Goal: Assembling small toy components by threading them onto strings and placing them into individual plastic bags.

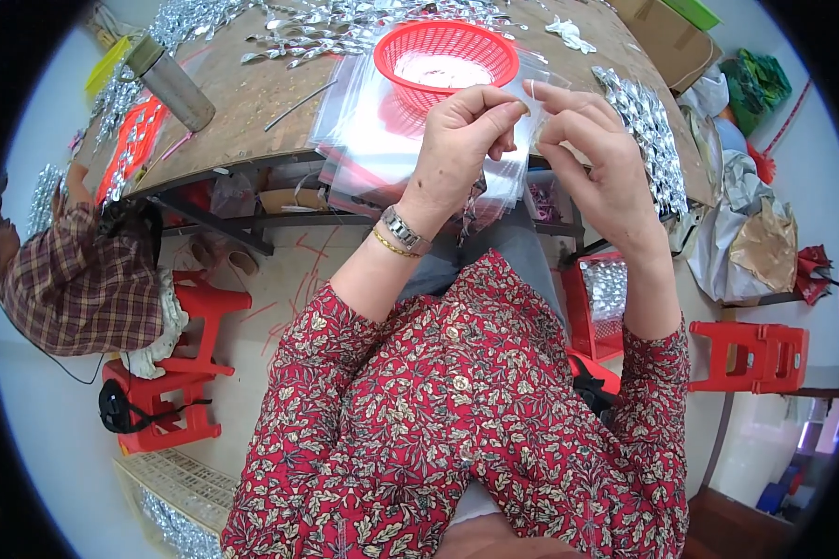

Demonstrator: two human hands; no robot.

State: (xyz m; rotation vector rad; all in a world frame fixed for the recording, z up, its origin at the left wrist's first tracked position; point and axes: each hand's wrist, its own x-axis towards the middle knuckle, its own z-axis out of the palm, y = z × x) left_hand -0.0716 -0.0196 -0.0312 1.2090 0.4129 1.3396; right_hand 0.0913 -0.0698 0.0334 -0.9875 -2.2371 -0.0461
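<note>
Both hands are raised over the table's near edge, just in front of a red plastic basket (447, 88) with white content. My left hand (461, 135), with a watch and bracelet at the wrist, is pinched closed; whatever lies between its fingertips is too small to name. Thumb and fingers bent together, my right hand (597, 154) is close beside it, and what it pinches is unclear. A faint pale line, perhaps thread, shows near the fingertips. Beneath the hands lie stacked clear plastic sheets (364, 177). A small dark, shiny strip (473, 203) hangs below my left hand.
Silver twisted foil strips (643, 140) lie at the table's right and along its far side. A metal flask (172, 84), a thin rod (300, 105) and red sheets (135, 144) are on the left. Another person (89, 279) sits there. A red crate (597, 298) stands by my right leg.
</note>
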